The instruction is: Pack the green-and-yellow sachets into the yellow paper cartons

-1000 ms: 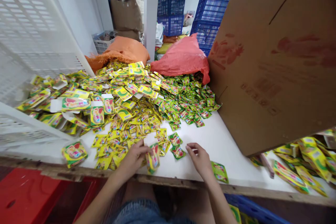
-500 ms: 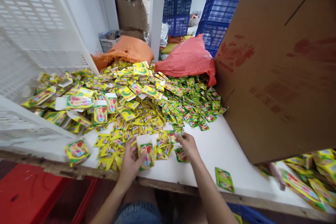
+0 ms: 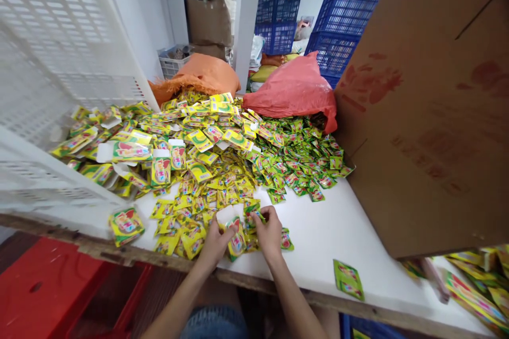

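Sachets (image 3: 222, 169) heaped on white table (image 3: 338, 228) — blue crates (image 3: 278, 16) behind

Front edge: bare white table (image 3: 318, 233) is lying open right of the right hand (image 3: 269, 233), one loose sachet (image 3: 348, 278) sitting there.
Right: cardboard box (image 3: 421, 132) is walling it off.
Left: white crate (image 3: 51, 90) is blocking.
Ahead: sachet heap (image 3: 222, 153) is covering everything.
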